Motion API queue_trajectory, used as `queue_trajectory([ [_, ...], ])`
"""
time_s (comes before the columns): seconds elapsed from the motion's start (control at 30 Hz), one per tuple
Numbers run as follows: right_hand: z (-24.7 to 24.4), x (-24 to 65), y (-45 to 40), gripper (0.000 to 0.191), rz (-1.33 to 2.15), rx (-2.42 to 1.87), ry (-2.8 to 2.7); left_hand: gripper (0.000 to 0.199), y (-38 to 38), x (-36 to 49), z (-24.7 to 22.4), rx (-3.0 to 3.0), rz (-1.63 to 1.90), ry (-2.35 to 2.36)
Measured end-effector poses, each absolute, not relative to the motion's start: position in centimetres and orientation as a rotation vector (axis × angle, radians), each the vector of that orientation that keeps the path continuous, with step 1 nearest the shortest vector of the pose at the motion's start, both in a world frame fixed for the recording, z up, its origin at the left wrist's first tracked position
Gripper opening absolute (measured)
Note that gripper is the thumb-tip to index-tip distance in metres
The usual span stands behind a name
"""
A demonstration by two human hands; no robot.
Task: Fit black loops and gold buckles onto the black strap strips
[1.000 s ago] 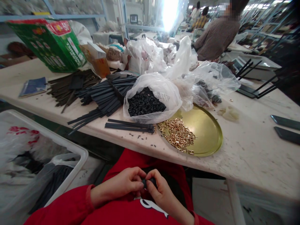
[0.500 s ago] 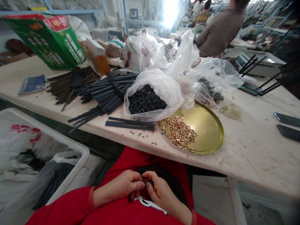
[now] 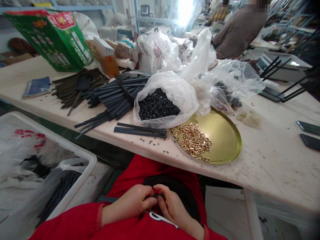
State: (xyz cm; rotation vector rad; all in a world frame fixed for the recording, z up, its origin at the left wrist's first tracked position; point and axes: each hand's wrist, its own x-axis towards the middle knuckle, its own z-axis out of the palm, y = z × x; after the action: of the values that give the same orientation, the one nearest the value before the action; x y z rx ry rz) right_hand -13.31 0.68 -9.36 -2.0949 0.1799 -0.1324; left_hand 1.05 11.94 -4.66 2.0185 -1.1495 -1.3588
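Note:
Above my lap, my left hand (image 3: 137, 200) and my right hand (image 3: 172, 206) meet with thumbs and fingers pinched together. A dark strap (image 3: 108, 199) shows beyond my left wrist. Between my fingertips is a small dark part, apparently the end of that strap, mostly covered by the fingers. On the table ahead, a few finished-looking straps (image 3: 140, 132) with gold buckles lie side by side. Right of them is a round gold tray (image 3: 225, 140) with a pile of gold buckles (image 3: 193, 141). An open white plastic bag (image 3: 186, 100) holds many small black loops (image 3: 157, 106).
Bundles of dark straps (image 3: 117, 96) spread over the table's left half, near a green box (image 3: 57, 43). A white bin (image 3: 93, 160) stands low at my left. Two phones (image 3: 310, 141) and a black router (image 3: 271, 94) lie at right. A person (image 3: 240, 31) sits beyond.
The dark strap has come into sight beyond my left wrist. My hands stay pinched together over my lap, with small finger movements. The view has shifted slightly.

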Motion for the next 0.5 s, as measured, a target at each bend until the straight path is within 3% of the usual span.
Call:
queue_trajectory([
  [0.2, -8.9, -13.2, 0.8, 0.032, -0.107, -2.104, 0.251, 0.018, 12.2, 1.3, -4.7, 2.127, -1.222, -1.292],
  [0.3, -8.9, -13.3, 0.7, 0.02, -0.035, -2.179, 0.382, 0.02, 12.6, 1.4, -4.5, 2.114, -1.181, -1.272],
  [0.5, -9.1, -13.7, 0.5, 0.02, 0.03, -2.138, 0.307, 0.035, 12.8, 2.5, -3.4, 1.685, -1.679, -0.891],
])
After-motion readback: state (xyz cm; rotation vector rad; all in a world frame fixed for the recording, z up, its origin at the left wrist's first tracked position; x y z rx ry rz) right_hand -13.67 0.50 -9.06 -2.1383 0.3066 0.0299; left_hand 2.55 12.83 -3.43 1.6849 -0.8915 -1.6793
